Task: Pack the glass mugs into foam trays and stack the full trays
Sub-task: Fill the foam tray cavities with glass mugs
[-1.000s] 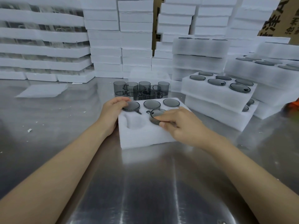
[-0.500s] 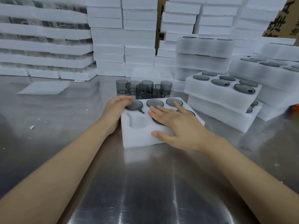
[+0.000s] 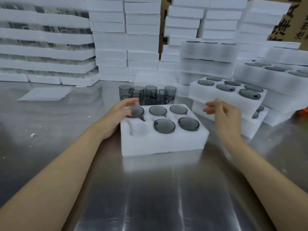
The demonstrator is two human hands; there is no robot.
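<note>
centrally, a white foam tray point(image 3: 164, 142) sits on the steel table point(image 3: 150, 189), six pockets, five filled with smoked-grey glass mugs set bottom up: three in the back row, two in the front row at middle point(image 3: 164, 126) and right point(image 3: 188, 124). front-left pocket point(image 3: 139, 130) empty. left hand point(image 3: 119, 114) rests at the tray's back-left corner, fingers loosely extended and slightly apart, thumb lying on the base of the back-left mug point(image 3: 135, 111); nothing gripped. right hand point(image 3: 223, 114) hovers off the tray's right side, clear of the foam, fingers loosely curled and a little spread, holding nothing; slightly blurred. just behind the tray, a cluster of loose grey mugs point(image 3: 147, 95) stands on the table. to the right, a filled tray point(image 3: 228, 95) lies tilted atop another. stacks of white foam point(image 3: 126, 39) line the back.
</note>
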